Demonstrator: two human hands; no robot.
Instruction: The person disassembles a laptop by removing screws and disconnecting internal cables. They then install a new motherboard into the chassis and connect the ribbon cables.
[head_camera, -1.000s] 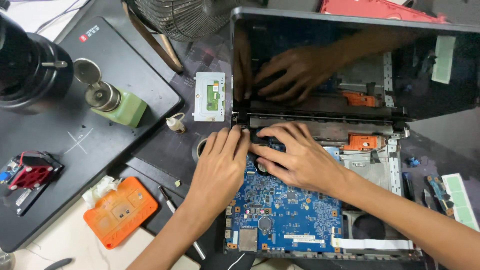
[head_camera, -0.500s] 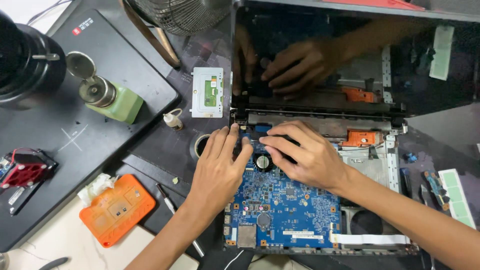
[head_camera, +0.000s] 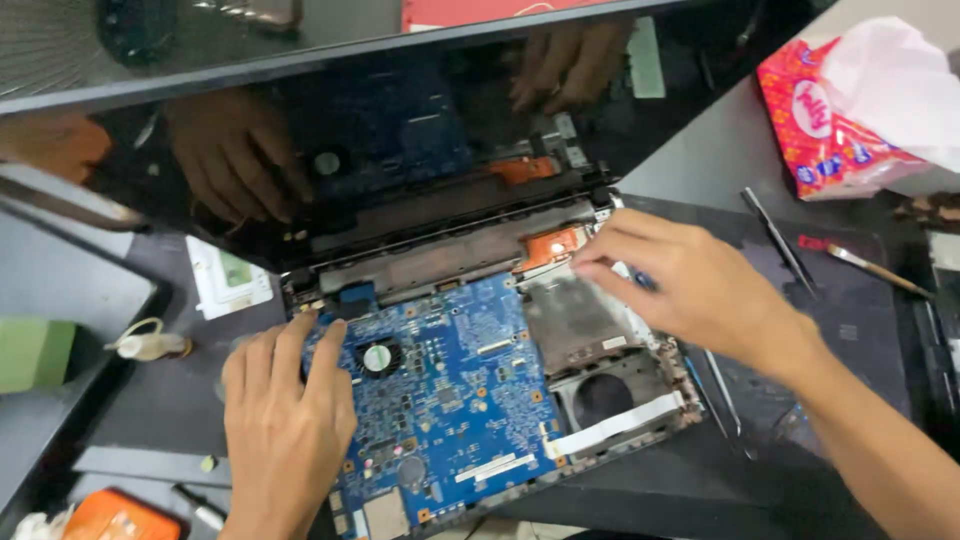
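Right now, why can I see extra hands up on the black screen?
Head view: the glossy laptop screen acts like a mirror, reflecting the left hand, the right hand and the blue circuit board; the picture is slightly soft overall.

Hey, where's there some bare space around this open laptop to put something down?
Bare dark mat lies right of the laptop base, between the right hand and the thin metal tools. More bare mat sits left of the left hand, below the small glue bottle. The blue circuit board is crowded, with the left hand on it.
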